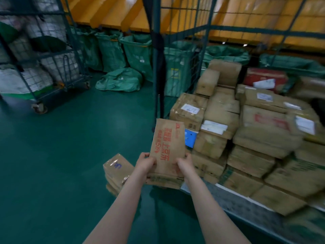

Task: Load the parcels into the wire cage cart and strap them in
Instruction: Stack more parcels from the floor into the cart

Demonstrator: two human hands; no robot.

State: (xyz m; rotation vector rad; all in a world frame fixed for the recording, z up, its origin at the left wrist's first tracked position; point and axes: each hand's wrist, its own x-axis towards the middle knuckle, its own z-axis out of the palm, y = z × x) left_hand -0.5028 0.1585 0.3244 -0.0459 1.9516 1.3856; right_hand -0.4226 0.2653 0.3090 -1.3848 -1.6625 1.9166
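The flat brown cardboard parcel with red printing (168,147) is held upright in the air, near the middle of the view, just in front of the near left corner of the dark green wire cage cart (155,71). The left hand (146,164) grips its lower left edge and the right hand (184,165) its lower right edge, the fingers (146,155) of both curled round the cardboard with the thumbs on the printed face. A thicker cardboard edge shows right below the hands; it may be a second parcel or the bottom flap of the same one, as the view is too soft there to tell. To the right, inside the cart, stacked brown cardboard parcels (263,138) with white labels are piled several layers high on the pale grey cart deck (246,206), with a red carton (265,77) at the far side and a small blue packet (190,138) wedged in the near left face of the pile. On the dark green floor (52,155), just left of the left hand, stands a short stack of taped brown boxes (117,168), the top one marked in blue. Farther off, a row of green woven sacks (137,53) stands open below a yellow sloping wall (105,13), and one crumpled green sack (119,80) lies on the floor before them. At the far left a second wheeled cage cart (52,55) holds white sacks.
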